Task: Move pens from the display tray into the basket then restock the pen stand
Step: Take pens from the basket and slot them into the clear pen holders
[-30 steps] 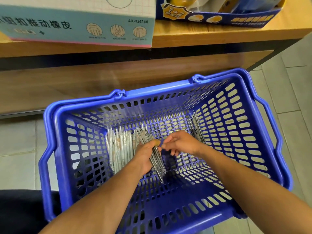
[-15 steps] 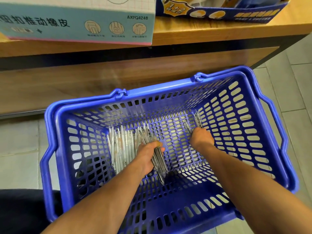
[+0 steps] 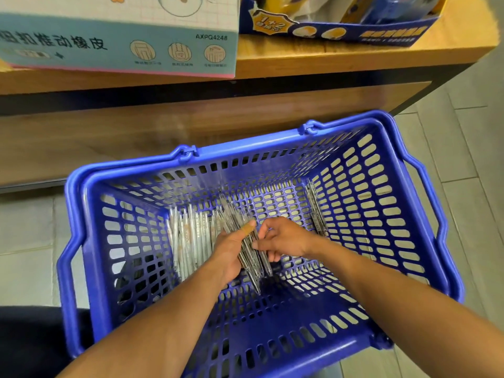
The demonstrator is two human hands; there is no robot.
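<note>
A blue slotted plastic basket [image 3: 376, 214] stands on the tiled floor below me. My left hand [image 3: 231, 252] grips a bundle of grey pens [image 3: 252, 257] held slanted over the basket floor. My right hand [image 3: 283, 241] is beside it, its fingers curled against the right side of the same bundle. A pile of pale pens [image 3: 188, 236] lies on the basket floor to the left. A few grey pens [image 3: 316, 211] lie along the right wall. No pen stand or display tray is in view.
A wooden display shelf [image 3: 300, 58] runs across the top. On it sit a light blue carton [image 3: 117, 45] and a dark blue product tray [image 3: 341, 25]. Grey floor tiles [image 3: 463, 159] lie to the right. A dark trouser leg [image 3: 32, 339] shows at bottom left.
My right hand went to the grey pens at the right wall, then came back to the bundle in my left hand. The left hand kept its hold.
</note>
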